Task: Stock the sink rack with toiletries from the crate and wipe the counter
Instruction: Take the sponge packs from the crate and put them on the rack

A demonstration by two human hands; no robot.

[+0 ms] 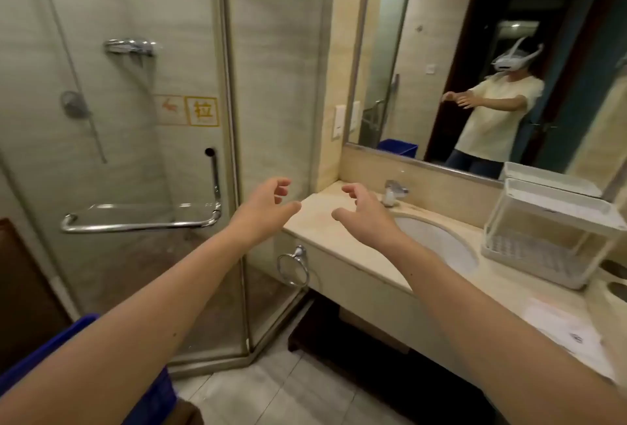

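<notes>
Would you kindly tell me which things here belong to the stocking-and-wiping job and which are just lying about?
For the job: white plastic two-tier sink rack, blue plastic crate, beige stone counter, left hand and right hand, both empty.
Lying about: chrome tap, chrome towel ring, glass shower door, wall mirror, white paper sheet on the counter.

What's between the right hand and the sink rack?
In the head view, the white sink basin lies between the right hand and the rack; the faucet stands just behind that line.
</notes>
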